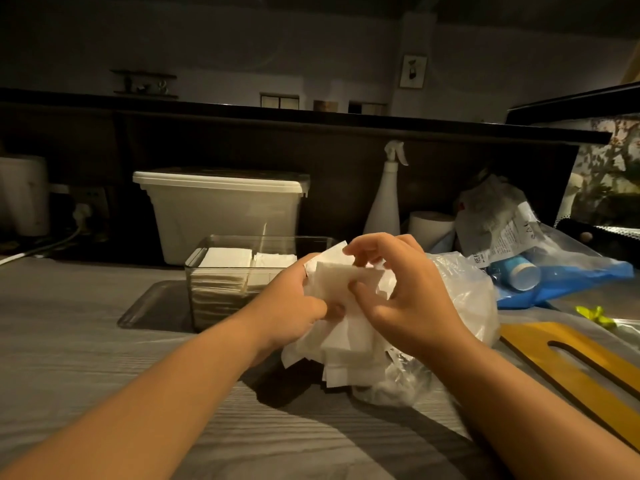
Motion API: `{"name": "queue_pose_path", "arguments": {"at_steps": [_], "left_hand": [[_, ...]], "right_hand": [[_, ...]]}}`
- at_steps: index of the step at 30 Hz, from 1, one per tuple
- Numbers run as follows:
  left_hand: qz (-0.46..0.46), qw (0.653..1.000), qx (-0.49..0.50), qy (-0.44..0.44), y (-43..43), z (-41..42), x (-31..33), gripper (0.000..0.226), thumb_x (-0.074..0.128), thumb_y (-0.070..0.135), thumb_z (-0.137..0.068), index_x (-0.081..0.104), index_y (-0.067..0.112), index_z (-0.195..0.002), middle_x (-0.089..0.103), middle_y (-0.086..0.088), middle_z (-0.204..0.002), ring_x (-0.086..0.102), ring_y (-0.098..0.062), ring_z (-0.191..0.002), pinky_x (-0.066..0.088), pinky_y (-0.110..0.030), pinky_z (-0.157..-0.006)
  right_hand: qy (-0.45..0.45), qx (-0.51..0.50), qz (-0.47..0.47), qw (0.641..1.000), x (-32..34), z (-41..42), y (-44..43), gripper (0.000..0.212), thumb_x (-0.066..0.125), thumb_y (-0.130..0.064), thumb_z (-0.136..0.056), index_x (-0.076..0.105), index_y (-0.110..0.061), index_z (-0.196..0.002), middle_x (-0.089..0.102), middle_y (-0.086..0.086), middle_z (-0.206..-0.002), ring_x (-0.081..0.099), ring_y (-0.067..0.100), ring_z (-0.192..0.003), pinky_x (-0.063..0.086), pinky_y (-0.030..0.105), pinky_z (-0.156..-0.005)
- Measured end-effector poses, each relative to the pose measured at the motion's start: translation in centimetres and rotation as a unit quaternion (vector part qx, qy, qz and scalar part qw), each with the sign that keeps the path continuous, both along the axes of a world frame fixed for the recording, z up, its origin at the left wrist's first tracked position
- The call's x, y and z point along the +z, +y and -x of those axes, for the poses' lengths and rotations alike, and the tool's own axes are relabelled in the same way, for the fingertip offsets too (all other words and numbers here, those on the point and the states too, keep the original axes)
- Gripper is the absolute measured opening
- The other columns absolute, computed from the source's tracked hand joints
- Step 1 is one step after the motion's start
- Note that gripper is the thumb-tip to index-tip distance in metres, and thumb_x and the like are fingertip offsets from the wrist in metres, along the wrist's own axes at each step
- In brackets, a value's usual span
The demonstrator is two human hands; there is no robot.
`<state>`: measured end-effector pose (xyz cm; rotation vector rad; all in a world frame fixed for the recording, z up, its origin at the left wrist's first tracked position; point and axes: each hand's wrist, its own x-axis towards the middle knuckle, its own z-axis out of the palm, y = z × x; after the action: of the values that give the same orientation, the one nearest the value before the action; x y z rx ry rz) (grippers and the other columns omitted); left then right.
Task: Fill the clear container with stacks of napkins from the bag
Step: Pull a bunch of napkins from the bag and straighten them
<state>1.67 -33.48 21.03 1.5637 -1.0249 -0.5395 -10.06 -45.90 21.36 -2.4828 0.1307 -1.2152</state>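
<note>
Over bag (462,306), gripping loose napkins (346,277) in left hand (294,301) and right hand (410,299); seemingly half done, two stacks (227,260) inside clear container (263,238).

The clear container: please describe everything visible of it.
The container is a rectangular, see-through plastic box, upright and lidless, on the grey table. Two white napkin stacks lie side by side inside, nearly up to the rim. The left hand hides its right front part; contact cannot be told.
</note>
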Motion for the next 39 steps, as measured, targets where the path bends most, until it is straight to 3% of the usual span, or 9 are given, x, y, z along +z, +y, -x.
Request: {"name": "queue_pose_path", "arguments": {"at_steps": [5,8,12,17,22,27,32,35,39], "left_hand": [[0.015,0.999,-0.002,0.037,0.2,-0.1,0.1,0.054,0.066,-0.007,-0.085,0.056,0.029,-0.124,0.071,0.000,-0.106,0.069,-0.014,-0.096,0.058,-0.026,-0.074],[0.036,0.987,-0.022,0.154,0.3,0.1,0.1,0.037,0.064,-0.007,-0.086,0.061,0.019,-0.111,0.077,-0.004,-0.087,0.074,-0.018,-0.079,0.060,-0.032,-0.064],[0.050,0.965,-0.054,0.252,0.6,0.2,0.3,0.041,0.069,-0.004,-0.082,0.060,0.013,-0.118,0.076,-0.015,-0.099,0.074,-0.032,-0.089,0.061,-0.046,-0.071],[0.055,0.967,-0.077,0.238,0.8,0.2,0.6,0.066,0.075,-0.004,-0.073,0.055,0.017,-0.132,0.073,-0.015,-0.112,0.072,-0.033,-0.099,0.061,-0.047,-0.076],[0.037,0.978,-0.040,0.203,0.6,0.4,0.6,0.075,0.078,-0.008,-0.066,0.054,0.016,-0.133,0.076,-0.009,-0.099,0.075,-0.020,-0.079,0.057,-0.025,-0.054],[0.047,0.982,-0.018,0.180,0.7,0.0,0.6,0.076,0.079,-0.011,-0.064,0.053,0.024,-0.127,0.074,-0.010,-0.108,0.071,-0.030,-0.100,0.061,-0.045,-0.075],[0.052,0.983,0.004,0.174,0.7,-0.5,0.7,0.069,0.077,-0.015,-0.068,0.055,0.025,-0.119,0.074,-0.007,-0.103,0.072,-0.026,-0.096,0.061,-0.043,-0.076],[0.064,0.989,0.017,0.130,0.8,-0.7,0.9,0.075,0.077,-0.016,-0.068,0.053,0.031,-0.122,0.072,-0.003,-0.107,0.069,-0.021,-0.097,0.061,-0.036,-0.070],[0.067,0.994,0.010,0.084,0.8,-0.6,1.0,0.078,0.076,-0.016,-0.070,0.051,0.042,-0.115,0.067,0.010,-0.102,0.062,-0.008,-0.092,0.053,-0.018,-0.052]], "right_hand": [[0.014,0.001,-0.045,0.999,-0.3,-0.4,-0.3,0.021,0.073,-0.016,-0.085,0.065,-0.032,-0.096,0.059,-0.023,-0.093,0.049,0.001,-0.097,0.036,0.013,-0.073],[0.005,-0.017,-0.085,0.996,-0.5,-0.5,-0.6,0.012,0.070,-0.020,-0.089,0.066,-0.030,-0.093,0.065,-0.018,-0.091,0.056,0.001,-0.088,0.041,0.016,-0.067],[-0.003,-0.036,-0.109,0.993,-0.2,-0.3,-0.5,0.007,0.063,-0.024,-0.095,0.060,-0.031,-0.094,0.064,-0.013,-0.089,0.063,0.009,-0.083,0.057,0.033,-0.064],[-0.009,0.016,-0.228,0.974,0.3,-0.2,-0.4,0.013,0.052,-0.039,-0.083,0.056,-0.027,-0.087,0.061,-0.010,-0.085,0.062,0.011,-0.082,0.051,0.023,-0.063],[-0.017,0.054,-0.297,0.953,0.6,-0.4,-0.7,0.023,0.053,-0.042,-0.072,0.057,-0.020,-0.078,0.059,-0.011,-0.073,0.059,0.010,-0.076,0.050,0.027,-0.068],[-0.083,0.053,-0.343,0.934,1.6,0.2,-1.7,0.016,0.053,-0.029,-0.066,0.054,-0.013,-0.068,0.052,-0.002,-0.067,0.050,0.005,-0.064,0.041,0.030,-0.067],[-0.159,0.051,-0.419,0.893,2.2,0.9,-2.9,0.007,0.055,-0.026,-0.064,0.054,-0.023,-0.058,0.052,-0.005,-0.065,0.048,0.018,-0.076,0.041,0.038,-0.072],[-0.117,0.129,-0.432,0.885,2.6,1.4,-3.1,0.002,0.062,-0.016,-0.074,0.063,-0.017,-0.076,0.061,-0.002,-0.075,0.059,0.019,-0.078,0.052,0.037,-0.067],[0.023,0.211,-0.413,0.886,2.5,1.6,-2.0,0.035,0.076,-0.010,-0.076,0.066,-0.008,-0.110,0.075,0.004,-0.096,0.074,0.024,-0.089,0.062,0.034,-0.072]]}}
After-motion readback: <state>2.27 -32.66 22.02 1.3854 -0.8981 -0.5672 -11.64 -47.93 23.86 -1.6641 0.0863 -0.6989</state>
